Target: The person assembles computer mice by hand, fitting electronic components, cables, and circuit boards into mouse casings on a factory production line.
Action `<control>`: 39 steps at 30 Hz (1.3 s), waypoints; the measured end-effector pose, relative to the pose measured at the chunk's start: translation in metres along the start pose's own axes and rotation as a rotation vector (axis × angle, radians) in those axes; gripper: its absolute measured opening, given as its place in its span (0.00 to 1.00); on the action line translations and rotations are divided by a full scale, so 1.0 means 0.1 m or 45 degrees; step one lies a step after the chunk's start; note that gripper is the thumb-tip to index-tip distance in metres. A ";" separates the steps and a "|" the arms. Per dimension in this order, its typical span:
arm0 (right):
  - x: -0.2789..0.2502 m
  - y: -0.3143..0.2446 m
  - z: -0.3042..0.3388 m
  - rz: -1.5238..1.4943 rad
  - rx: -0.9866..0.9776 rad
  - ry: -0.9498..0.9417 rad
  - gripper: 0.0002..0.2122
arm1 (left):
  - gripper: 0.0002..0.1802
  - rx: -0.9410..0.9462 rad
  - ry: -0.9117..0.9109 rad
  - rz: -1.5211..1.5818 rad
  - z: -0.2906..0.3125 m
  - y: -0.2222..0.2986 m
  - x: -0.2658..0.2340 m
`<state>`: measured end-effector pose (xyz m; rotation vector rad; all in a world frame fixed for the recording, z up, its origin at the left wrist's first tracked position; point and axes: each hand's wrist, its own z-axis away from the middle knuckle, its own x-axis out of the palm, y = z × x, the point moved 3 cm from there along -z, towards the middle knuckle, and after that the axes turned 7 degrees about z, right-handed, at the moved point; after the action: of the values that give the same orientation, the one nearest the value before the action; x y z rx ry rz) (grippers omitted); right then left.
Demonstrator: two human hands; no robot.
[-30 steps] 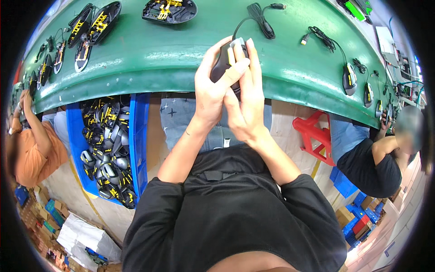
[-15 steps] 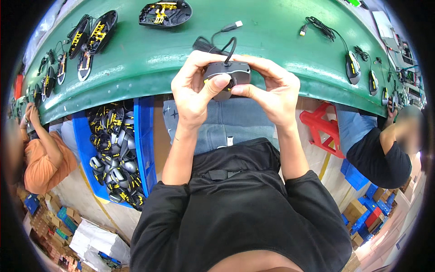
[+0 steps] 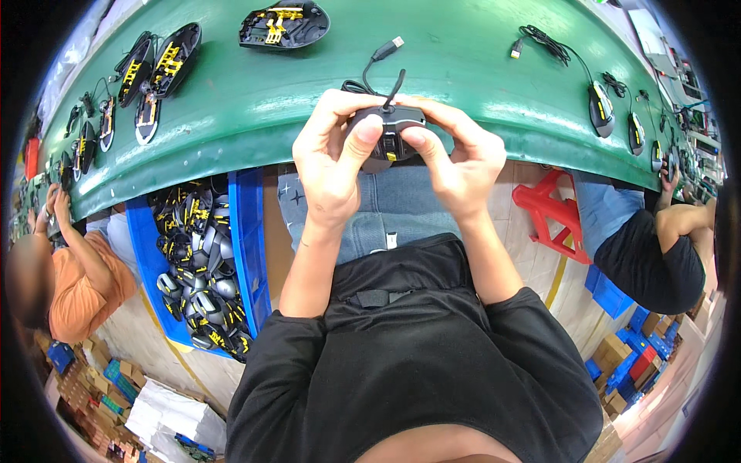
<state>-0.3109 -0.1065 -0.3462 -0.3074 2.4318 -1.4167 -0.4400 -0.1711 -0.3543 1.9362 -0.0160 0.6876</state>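
Note:
Between my two hands, at the near edge of the green table, is a black corded computer mouse (image 3: pixel 398 118), its front end with the scroll wheel and cable toward the upper side. My left hand (image 3: pixel 333 150) grips its left side, thumb bent over the top. On the other side my right hand (image 3: pixel 463 154) clasps it, fingers behind and thumb near the wheel. The mouse's cable (image 3: pixel 395 86) rises from its front, and a bundled length ending in a USB plug (image 3: pixel 396 43) lies on the table beyond. My palms hide much of the mouse body.
The green table (image 3: pixel 455 62) carries an opened mouse shell (image 3: pixel 284 25) with yellow parts, more shells (image 3: pixel 176 60) at left and corded mice (image 3: pixel 600 109) at right. A blue bin (image 3: pixel 251 247) of mouse shells stands below left, a red stool (image 3: pixel 552 212) at right. Co-workers sit on both sides.
My thumbs have lifted and spread a little apart on the mouse, so more of its wheel area shows. The cable and its plug have shifted slightly.

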 end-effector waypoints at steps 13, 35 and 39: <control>0.12 0.37 -0.10 -1.034 0.891 0.353 0.21 | 0.40 -0.119 0.021 -0.216 0.14 -0.18 0.35; 0.09 0.38 0.01 -0.013 0.659 0.234 0.23 | 0.36 -0.411 0.110 0.245 0.06 -0.28 0.11; 0.18 0.33 -0.04 -0.097 0.671 0.250 0.26 | 0.34 -0.370 0.162 0.179 0.07 -0.23 0.10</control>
<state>-0.3299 -0.0933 -0.3756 -0.1406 2.0908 -2.1334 -0.4217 -0.1635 -0.3712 1.6213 -0.1658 0.8521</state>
